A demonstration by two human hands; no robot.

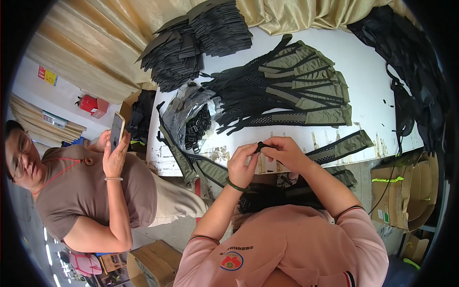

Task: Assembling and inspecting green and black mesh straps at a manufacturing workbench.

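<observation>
Black and small, a little piece [259, 147] is pinched between the two hands in the head view. It is up over the near edge of the white table [373, 88]. The left hand [243, 162] has its thumb and fingertips close together on one side of it. The right hand [286, 152] has its fingers bent in and meets it from the other side. Fingers hide most of the piece, so I cannot tell if it is a buckle or the end of a strap.

To me, the step looks like fixing or turning this little piece with the fingertips. The next move seems to call for one hand to keep it steady while the other pushes or pulls. A loose pinch could let it drop off the edge.

Past the hands, a clear bag [183, 106] holds lots of black buckles [195, 129]. Beside it lies a fan of green and black straps [327, 98]. One more strap [345, 145] lies near the right forearm, and part of it is hidden. Tall piles of flat black pieces [221, 29] sit at the back. On the left, another person [98, 191] holds up a phone [117, 129].
</observation>
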